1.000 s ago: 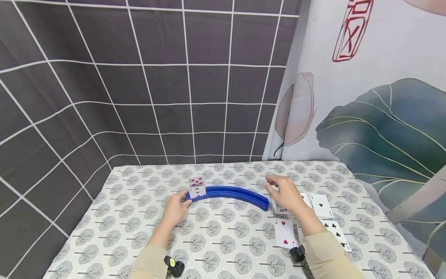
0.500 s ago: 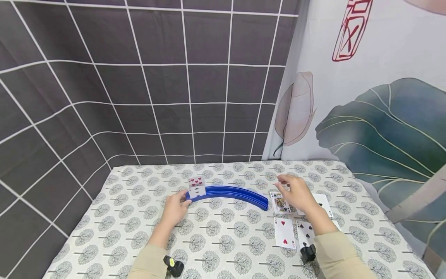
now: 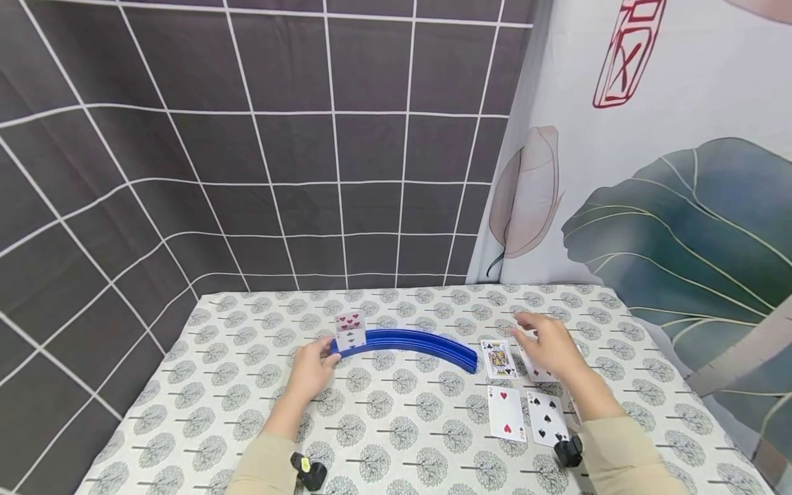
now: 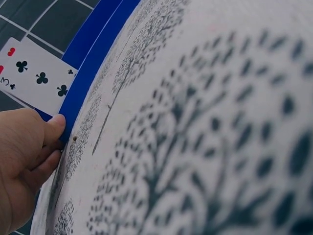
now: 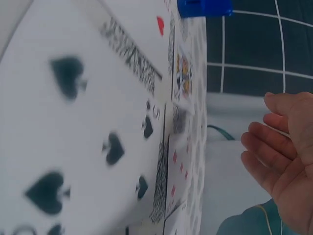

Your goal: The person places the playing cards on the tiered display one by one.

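My left hand (image 3: 313, 368) grips the left end of a curved blue card holder (image 3: 411, 339), thumb on its near side in the left wrist view. Two playing cards stand in that end: a three of clubs (image 4: 41, 77) in front and a hearts card (image 3: 349, 320) behind. Over on the right, my right hand (image 3: 549, 345) hovers above face-up cards, holding nothing, fingers loosely bent and apart. Beneath it lies a diamonds card (image 3: 537, 372), partly hidden by the hand. A king of clubs (image 3: 498, 359), two of hearts (image 3: 506, 413) and five of spades (image 3: 546, 419) lie beside it.
Further cards at the right are mostly covered by the right hand and forearm. The tree-print tablecloth (image 3: 396, 440) covers the table. A dark grid-patterned curtain (image 3: 291, 151) stands behind, with a leaf-print one (image 3: 674, 227) at the right.
My right hand has moved rightward from beside the king of clubs to above the diamonds card, uncovering the king and the five of spades. The left hand and card holder have stayed put.
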{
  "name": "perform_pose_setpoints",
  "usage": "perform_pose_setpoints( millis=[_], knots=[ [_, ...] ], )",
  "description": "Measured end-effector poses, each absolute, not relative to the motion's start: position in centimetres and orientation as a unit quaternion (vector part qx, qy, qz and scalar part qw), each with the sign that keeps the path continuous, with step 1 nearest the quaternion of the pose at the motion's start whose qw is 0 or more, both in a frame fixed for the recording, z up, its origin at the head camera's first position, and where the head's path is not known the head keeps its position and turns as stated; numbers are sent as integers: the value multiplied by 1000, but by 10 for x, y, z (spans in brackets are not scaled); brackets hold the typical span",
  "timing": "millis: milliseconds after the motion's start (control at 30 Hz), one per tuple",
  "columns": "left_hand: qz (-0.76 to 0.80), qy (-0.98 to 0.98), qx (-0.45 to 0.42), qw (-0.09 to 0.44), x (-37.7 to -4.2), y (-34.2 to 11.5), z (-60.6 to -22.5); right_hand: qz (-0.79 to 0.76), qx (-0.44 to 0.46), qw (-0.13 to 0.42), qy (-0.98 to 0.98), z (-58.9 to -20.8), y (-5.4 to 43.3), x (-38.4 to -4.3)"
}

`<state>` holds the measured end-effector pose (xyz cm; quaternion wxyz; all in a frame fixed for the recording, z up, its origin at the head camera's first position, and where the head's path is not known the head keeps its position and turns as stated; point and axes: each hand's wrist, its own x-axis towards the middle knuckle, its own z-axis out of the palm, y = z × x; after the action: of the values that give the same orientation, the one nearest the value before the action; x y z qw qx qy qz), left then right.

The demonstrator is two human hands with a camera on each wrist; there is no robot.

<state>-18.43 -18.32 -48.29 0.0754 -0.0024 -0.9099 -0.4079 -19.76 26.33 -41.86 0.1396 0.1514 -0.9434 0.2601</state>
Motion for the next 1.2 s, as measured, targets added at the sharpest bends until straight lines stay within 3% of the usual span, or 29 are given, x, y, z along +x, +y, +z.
perform_pose_setpoints(
  millis=[1200],
  knots=[
    [-406,-910,-8,80,-183,-182,-479,231,108,149,-955,-435,317,-194]
  ],
)
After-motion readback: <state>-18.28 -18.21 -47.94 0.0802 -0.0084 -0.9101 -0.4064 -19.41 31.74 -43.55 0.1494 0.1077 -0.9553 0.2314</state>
